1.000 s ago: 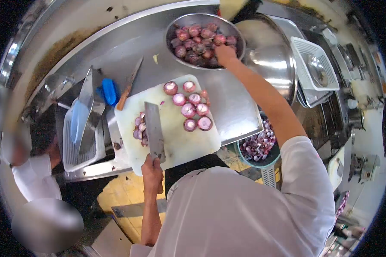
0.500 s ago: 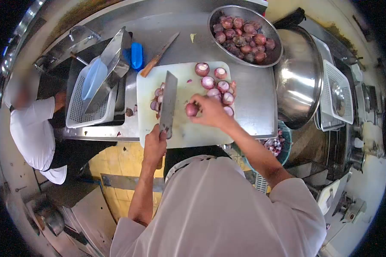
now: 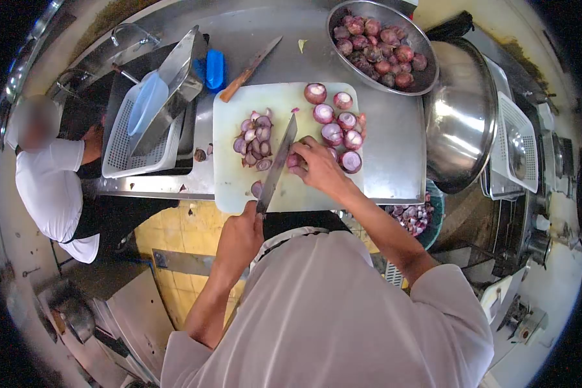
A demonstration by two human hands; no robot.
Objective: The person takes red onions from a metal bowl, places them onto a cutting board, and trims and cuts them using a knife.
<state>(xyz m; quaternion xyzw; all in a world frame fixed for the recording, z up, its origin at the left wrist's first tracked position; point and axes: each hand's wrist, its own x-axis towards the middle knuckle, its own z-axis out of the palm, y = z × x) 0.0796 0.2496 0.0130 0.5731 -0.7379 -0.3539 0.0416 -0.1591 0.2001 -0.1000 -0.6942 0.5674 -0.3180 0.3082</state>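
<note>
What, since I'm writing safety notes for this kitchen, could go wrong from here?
The right hand holds a red onion close beside the cleaver in the left hand, so a slip could cut the right hand. The trimmed onions crowd the right side of the cutting board; a bump might roll one off. The wooden-handled knife lies by the board's far left corner and might get knocked.

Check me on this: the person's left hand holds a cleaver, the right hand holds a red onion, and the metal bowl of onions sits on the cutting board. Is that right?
Not quite: the head view shows the metal bowl of onions on the steel counter, off the cutting board. The left hand does hold a cleaver and the right hand a red onion.
</note>
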